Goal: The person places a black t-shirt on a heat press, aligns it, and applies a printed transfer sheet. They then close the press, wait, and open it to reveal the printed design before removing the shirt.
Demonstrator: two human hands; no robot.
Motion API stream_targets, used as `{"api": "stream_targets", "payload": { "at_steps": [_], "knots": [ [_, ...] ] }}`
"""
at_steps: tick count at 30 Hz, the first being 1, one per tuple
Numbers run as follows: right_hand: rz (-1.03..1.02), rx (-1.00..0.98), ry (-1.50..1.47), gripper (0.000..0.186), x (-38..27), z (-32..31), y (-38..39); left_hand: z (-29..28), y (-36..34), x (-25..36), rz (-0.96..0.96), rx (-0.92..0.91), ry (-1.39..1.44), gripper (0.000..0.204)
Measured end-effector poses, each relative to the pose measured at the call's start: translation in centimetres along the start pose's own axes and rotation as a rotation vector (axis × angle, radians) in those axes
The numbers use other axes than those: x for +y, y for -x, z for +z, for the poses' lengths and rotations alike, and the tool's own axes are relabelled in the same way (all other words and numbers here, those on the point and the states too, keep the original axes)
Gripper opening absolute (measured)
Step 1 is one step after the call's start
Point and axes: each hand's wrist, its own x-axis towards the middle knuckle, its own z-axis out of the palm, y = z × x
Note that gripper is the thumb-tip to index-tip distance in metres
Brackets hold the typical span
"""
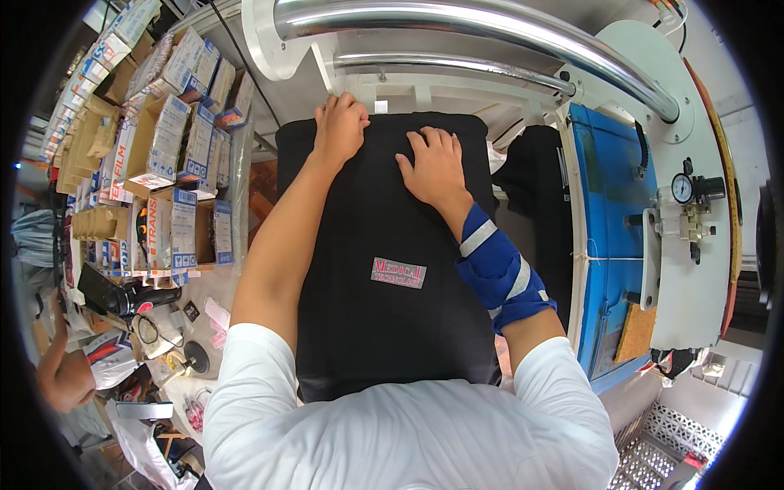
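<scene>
A black cloth [367, 327], which looks like a garment, is spread over a flat board in front of me. Near its middle lies a small grey rectangular patch [399, 273] with red-pink lettering. At the far left edge my left hand [341, 129] has its fingers curled, closed on the cloth's border. My right hand [434, 167] rests palm down on the cloth farther right, thumb apart and fingers stretched forward. Around my right forearm is a blue wrap [506, 269] with pale bands.
Polished metal bars [482, 41] cross beyond the board. On the right stand a blue cabinet [608, 196] and a pressure gauge [682, 188]; another black cloth [535, 175] hangs beside them. Stacked cardboard boxes [171, 139] fill the left. Another person's arm [61, 359] shows at lower left.
</scene>
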Motion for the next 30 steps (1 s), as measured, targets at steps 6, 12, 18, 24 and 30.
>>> {"api": "stream_targets", "payload": {
  "at_steps": [6,12,18,24,30],
  "knots": [
    [-0.053,-0.007,0.072,0.043,-0.3,0.1,-1.3,-0.5,2.5,3.9,0.116,-0.061,0.038,0.010],
    [0.087,-0.151,0.170,0.043,4.6,-1.1,-4.1,-2.2,2.3,0.5,0.009,-0.096,-0.082,0.022],
    [0.406,-0.042,-0.411,0.035,13.3,-1.8,-1.0,-6.0,6.6,-10.1,-0.120,-0.020,-0.045,0.035],
    [0.738,-0.055,-2.021,0.054,15.8,1.3,5.5,-6.0,9.9,-6.5,-0.877,0.141,1.589,0.053],
    [0.933,0.257,-1.568,0.056,15.5,-1.6,6.3,-7.4,12.4,-9.5,-0.675,0.319,0.442,0.035]
  ]
}}
